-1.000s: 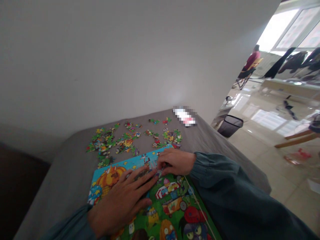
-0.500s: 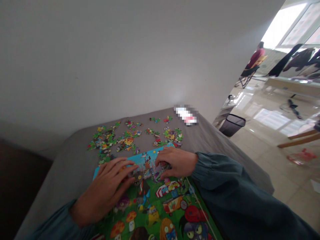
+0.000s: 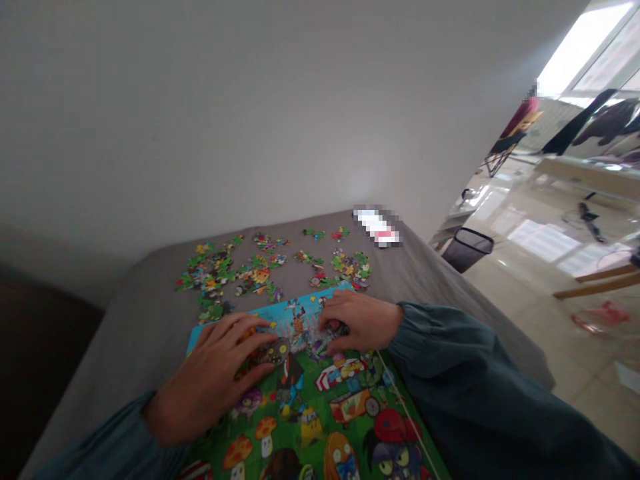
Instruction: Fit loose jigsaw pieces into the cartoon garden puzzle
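Observation:
A colourful cartoon jigsaw picture [image 3: 320, 400], with a blue top strip and green ground, lies in front of me. My left hand [image 3: 225, 360] rests on its upper left part, fingers stretched out and slightly apart. On the upper right part lies my right hand [image 3: 357, 323], its fingers bent and the thumb spread away from them. Neither hand visibly holds anything; the surface under both palms is hidden. Beyond the picture's top edge are loose jigsaw pieces [image 3: 213, 270], heaped at the left, with a smaller cluster of pieces [image 3: 353, 267] at the right.
A grey cloth [image 3: 420, 273] covers the table, which stands against a pale wall [image 3: 250, 120]. A pixelated phone-like object [image 3: 377, 227] lies at the back right corner. On the floor to the right stands a dark waste bin [image 3: 469, 250]. A person [image 3: 520, 120] sits farther off.
The view has shifted slightly, so the table's contents appear a little farther right. Both hands stay at nearly the same places on the picture, with only slight finger movement.

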Motion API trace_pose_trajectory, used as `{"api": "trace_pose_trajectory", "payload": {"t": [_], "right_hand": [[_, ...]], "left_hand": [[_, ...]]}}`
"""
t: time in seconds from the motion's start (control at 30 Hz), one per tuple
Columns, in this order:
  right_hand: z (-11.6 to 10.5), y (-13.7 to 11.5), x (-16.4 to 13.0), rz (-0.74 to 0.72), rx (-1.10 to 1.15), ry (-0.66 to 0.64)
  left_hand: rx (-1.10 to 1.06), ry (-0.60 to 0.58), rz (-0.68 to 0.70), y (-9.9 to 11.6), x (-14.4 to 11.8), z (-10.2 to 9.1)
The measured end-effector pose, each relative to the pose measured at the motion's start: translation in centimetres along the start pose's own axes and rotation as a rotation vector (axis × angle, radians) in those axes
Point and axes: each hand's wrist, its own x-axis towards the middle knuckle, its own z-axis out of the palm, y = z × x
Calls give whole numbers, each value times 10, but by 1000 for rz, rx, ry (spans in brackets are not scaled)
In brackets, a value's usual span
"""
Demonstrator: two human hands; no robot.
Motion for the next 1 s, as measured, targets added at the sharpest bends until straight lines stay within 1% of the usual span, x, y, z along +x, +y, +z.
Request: {"api": "trace_pose_trajectory", "payload": {"t": [0.23,0.43,0.7,0.77,0.87,0.93,1.0], "right_hand": [[-1,-1,1,10,8,1],[0,-2,0,65,60,-16],[2,-2,0,88,40,31],[0,-4,0,65,32,37],[-1,-7,0,-30,0,35],[-2,-9,-1,-78,-45,-4],[-2,-11,-2,-84,-96,-48]], "left_hand": [[-4,20,-27,-2,-3,-1],[-15,33,-33,-3,-1,1],[-27,44,-31,-3,-3,1],[-19,55,-39,-5,-4,0],[-11,74,-50,-12,-6,-1],[-8,75,-65,-17,-7,-2],[-4,64,-85,-21,-10,-3]]}}
